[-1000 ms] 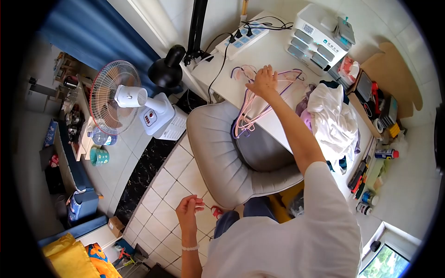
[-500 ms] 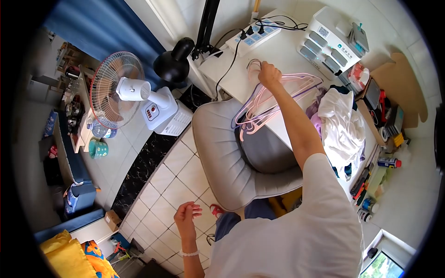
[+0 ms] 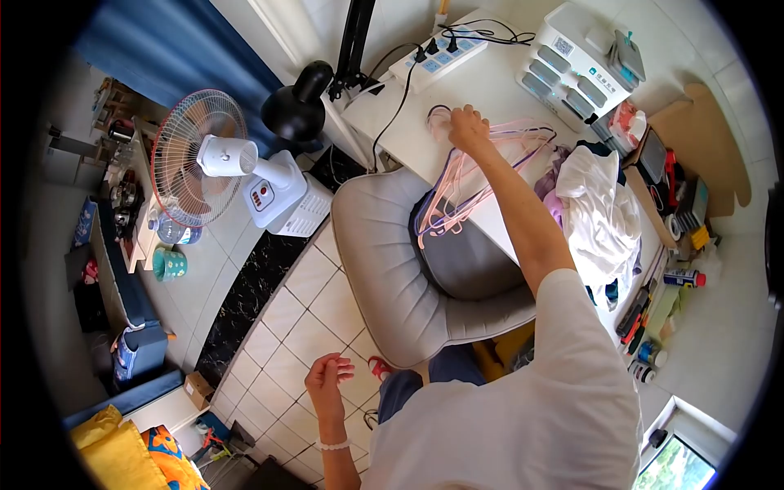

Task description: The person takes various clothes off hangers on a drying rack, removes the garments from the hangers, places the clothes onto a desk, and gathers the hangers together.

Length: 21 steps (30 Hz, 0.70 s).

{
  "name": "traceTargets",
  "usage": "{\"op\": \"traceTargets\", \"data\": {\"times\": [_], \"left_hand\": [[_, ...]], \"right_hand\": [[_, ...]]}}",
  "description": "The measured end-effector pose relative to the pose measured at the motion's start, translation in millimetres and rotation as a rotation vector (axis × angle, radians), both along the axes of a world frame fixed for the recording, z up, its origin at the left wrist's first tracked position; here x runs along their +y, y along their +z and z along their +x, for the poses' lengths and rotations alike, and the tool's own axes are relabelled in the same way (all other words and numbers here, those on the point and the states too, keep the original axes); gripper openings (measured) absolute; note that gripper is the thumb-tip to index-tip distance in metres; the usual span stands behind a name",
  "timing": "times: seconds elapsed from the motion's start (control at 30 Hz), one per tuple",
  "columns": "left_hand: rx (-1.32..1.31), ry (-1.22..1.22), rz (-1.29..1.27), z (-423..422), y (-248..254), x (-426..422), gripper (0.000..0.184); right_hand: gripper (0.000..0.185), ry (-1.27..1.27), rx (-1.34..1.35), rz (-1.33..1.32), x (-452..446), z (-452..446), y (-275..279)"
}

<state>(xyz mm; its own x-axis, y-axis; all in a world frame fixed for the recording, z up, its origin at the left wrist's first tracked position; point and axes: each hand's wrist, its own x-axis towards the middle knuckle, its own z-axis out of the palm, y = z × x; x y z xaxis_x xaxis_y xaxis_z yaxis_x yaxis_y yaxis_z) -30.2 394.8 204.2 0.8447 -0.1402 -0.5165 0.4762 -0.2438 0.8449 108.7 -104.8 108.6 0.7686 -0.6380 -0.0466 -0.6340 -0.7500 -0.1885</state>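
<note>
Hangers (image 3: 454,184) in pink and purple lie in a loose bundle across the near edge of a white table (image 3: 490,82), part on its top and part jutting out above a grey padded chair (image 3: 376,245); the person's right hand (image 3: 468,129) is over the bundle near a looped end, its fingers bent downward, though the back of the hand hides the undersides, so I cannot tell how firmly they grip; the left hand (image 3: 327,380) hangs well apart from the table, above pale floor tiles (image 3: 282,314), its fingers loosely curled, part open, with nothing seen in them.

Along the table's far side stand a white power strip (image 3: 441,59) carrying 3 black plugs and a boxy white device (image 3: 572,65) with grey panels on its front; a heap of white cloth (image 3: 600,204) lies to the right of the hangers, with purple and dark fabric showing beneath; farther right, a blue can with a red cap (image 3: 683,278) lies near the wall, below a curved piece of brown cardboard (image 3: 710,155).

Left of the table, a black lamp (image 3: 296,106) stands out beside a blue curtain (image 3: 171,57); a white fan (image 3: 233,155) with a round wire cage is near it; a black marbled strip (image 3: 253,286) crosses the floor, and beyond it are a clear bottle (image 3: 175,231) and a green patterned container (image 3: 169,265); yellow fabric (image 3: 106,441) fills the lower left corner, and a window (image 3: 678,469) shows greenery at lower right.
</note>
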Motion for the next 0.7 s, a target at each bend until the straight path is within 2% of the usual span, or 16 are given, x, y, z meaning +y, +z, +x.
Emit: {"op": "traceTargets", "data": {"times": [0.07,0.1,0.17,0.2,0.3,0.37,0.4,0.47,0.57,0.7], "left_hand": [[0.003,0.0,-0.001,0,-1,-1,0.019],[0.012,-0.009,-0.004,0,-2,0,0.019],[0.022,-0.019,-0.006,-1,-4,0,0.019],[0.025,-0.018,0.0,-2,-5,0,0.019],[0.028,-0.025,0.013,-2,-6,-1,0.019],[0.032,-0.026,0.023,-3,-7,-1,0.019],[0.036,-0.021,0.02,-3,-8,1,0.019],[0.037,-0.011,0.018,-3,-8,4,0.019],[0.027,-0.003,0.03,-3,-9,6,0.018],[0.005,0.002,0.038,0,-10,10,0.018]], "right_hand": [[0.052,-0.12,-0.078,0.018,2,5,-1],[0.052,-0.121,-0.081,0.019,3,6,1],[0.066,0.07,-0.188,-0.022,6,5,6],[0.066,0.069,-0.189,-0.022,8,7,9],[0.06,0.155,-0.137,-0.03,6,18,11],[0.042,0.232,-0.035,-0.073,1,27,7],[0.042,0.233,-0.035,-0.068,-2,32,-2],[0.023,0.348,-0.149,-0.189,-6,39,-14],[0.015,0.421,-0.259,-0.328,-10,41,-21],[0.022,0.455,-0.164,-0.234,-16,39,-11]]}}
